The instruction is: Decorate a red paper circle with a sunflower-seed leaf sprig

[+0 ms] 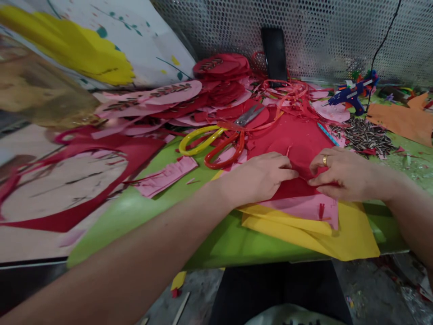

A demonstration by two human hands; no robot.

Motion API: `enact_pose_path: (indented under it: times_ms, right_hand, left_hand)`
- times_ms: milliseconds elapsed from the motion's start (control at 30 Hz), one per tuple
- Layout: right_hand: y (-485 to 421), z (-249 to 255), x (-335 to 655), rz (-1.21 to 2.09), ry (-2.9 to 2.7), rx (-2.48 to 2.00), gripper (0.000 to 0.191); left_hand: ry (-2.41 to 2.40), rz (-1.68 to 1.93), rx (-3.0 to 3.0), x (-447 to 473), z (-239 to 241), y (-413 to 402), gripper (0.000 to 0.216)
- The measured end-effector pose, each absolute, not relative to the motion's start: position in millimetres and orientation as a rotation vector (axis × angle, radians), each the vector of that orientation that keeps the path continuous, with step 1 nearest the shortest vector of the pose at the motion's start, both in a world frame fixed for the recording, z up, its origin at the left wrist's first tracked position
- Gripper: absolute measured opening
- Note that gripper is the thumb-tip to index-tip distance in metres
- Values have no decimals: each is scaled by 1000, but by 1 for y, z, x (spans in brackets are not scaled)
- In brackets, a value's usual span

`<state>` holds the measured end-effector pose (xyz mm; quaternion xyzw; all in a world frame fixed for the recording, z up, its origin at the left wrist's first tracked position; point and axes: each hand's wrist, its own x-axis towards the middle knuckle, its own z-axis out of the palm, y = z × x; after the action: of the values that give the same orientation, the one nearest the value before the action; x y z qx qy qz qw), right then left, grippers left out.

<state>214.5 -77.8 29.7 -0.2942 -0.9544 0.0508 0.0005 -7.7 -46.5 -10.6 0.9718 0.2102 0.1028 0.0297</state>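
Note:
My left hand (259, 176) and my right hand (341, 174) rest close together on a red foam sheet (294, 135) near the front of a green table (162, 216). Both hands have their fingers curled and pressed down on the red sheet, fingertips nearly meeting. A gold ring shows on my right hand. Under the red sheet lie a pink sheet (311, 207) and yellow sheets (352, 234) that hang over the table's front edge.
Scissors (219, 140) with yellow and red handles lie just beyond my left hand. Red and pink cut-outs (176, 97) pile up at the back. A blue glue gun (352, 92), sunflower seeds (365, 135), an orange sheet (402, 119) and a black phone (274, 54) stand further back.

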Motion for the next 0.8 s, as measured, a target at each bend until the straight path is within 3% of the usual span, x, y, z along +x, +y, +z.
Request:
enact_pose_path:
  times_ms: [300, 567, 800]
  right_hand:
    - [-70, 25, 221, 276, -2994, -911, 26]
    - [-67, 27, 222, 269, -3021, -896, 24]
    - [-62, 26, 221, 374, -2982, -865, 21]
  left_hand:
    - [649, 399, 2960, -9, -13, -45, 38]
    - [707, 779, 2965, -6, -13, -49, 35]
    - [591, 483, 3081, 11, -11, -59, 27]
